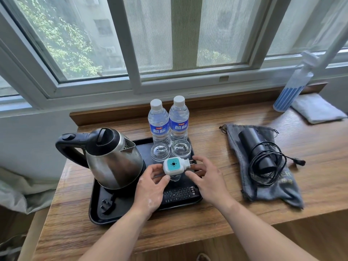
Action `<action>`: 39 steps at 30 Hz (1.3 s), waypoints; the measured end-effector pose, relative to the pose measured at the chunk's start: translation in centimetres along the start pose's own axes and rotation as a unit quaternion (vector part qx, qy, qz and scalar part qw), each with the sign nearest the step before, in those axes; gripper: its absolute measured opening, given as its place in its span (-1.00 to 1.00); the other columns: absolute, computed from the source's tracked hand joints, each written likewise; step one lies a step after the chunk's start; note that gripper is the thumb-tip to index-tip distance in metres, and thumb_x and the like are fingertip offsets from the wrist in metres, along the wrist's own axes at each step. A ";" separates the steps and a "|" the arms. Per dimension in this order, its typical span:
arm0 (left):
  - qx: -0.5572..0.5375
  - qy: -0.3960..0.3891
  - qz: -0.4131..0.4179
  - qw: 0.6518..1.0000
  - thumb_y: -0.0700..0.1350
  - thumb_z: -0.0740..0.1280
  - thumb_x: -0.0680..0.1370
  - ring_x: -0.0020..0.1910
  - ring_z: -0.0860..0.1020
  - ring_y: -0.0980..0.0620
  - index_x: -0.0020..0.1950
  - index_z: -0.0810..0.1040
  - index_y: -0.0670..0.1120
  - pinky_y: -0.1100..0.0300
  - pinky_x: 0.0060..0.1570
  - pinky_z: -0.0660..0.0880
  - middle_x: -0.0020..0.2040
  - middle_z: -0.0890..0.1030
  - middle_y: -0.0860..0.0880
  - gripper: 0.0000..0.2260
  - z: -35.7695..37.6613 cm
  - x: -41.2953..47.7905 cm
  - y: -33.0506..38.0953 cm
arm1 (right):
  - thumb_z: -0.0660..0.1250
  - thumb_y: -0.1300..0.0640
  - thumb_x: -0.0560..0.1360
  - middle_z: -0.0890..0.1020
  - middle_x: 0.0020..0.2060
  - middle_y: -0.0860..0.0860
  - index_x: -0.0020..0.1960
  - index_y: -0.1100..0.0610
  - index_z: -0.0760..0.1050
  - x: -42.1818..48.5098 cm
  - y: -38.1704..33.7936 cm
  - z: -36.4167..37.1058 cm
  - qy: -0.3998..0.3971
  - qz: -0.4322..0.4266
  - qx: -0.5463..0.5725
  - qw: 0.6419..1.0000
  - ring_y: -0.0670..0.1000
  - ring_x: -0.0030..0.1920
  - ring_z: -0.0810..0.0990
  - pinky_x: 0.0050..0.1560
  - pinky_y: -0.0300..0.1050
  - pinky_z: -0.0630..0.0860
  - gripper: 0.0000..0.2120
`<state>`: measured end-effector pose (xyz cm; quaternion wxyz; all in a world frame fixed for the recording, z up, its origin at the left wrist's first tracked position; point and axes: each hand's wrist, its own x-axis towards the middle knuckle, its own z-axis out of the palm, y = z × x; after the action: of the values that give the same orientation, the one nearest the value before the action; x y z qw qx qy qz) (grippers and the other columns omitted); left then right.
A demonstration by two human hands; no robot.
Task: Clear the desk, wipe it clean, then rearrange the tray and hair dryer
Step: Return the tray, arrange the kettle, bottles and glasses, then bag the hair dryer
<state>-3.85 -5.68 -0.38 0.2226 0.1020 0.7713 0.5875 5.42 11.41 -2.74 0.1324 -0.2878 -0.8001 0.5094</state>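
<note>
Clearing looks barely begun, by my reading. The black plastic tray (98, 213) sits fully loaded directly under both grips, so wiping the wood-grain bench (188, 228) and rearranging seem still ahead.

The left grip (150, 185) and right grip (207, 178) both pinch a small white plug-in unit (172, 165) with a teal face and 2 metal prongs, just above the tray.

- **Left of the left grip:** a brushed-steel kettle (113, 159) with a black handle.
- **Beyond the grips:** 2 clear ribbed water bottles (158, 125) and 2 squat glasses (160, 151).
- **Nearer than the grips:** a dark remote (178, 194).
- **Right of the right grip, off the tray:** the matte black cylindrical hair dryer (259, 149), cord-wrapped, on a grey cloth pouch (282, 189).
- **Farther right:** a spray bottle (293, 87) and a folded white cloth (316, 108).
</note>
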 end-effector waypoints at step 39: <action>0.121 0.068 0.020 0.990 -0.03 0.47 0.38 0.34 0.50 0.07 0.62 0.18 0.18 0.16 0.33 0.45 0.42 0.42 0.06 -0.14 -15.6 -1.9 -2.8 | 0.32 0.02 0.28 0.30 0.48 -0.19 0.63 -0.02 0.07 -4.3 -10.5 13.8 -0.112 -0.024 -0.021 0.993 -0.30 0.45 0.22 0.36 -0.52 0.07 -0.05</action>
<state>-9.12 -20.70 0.61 0.1439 0.1035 0.8480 0.4995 -1.47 -4.65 0.79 0.0481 -0.2126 -0.8268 0.5186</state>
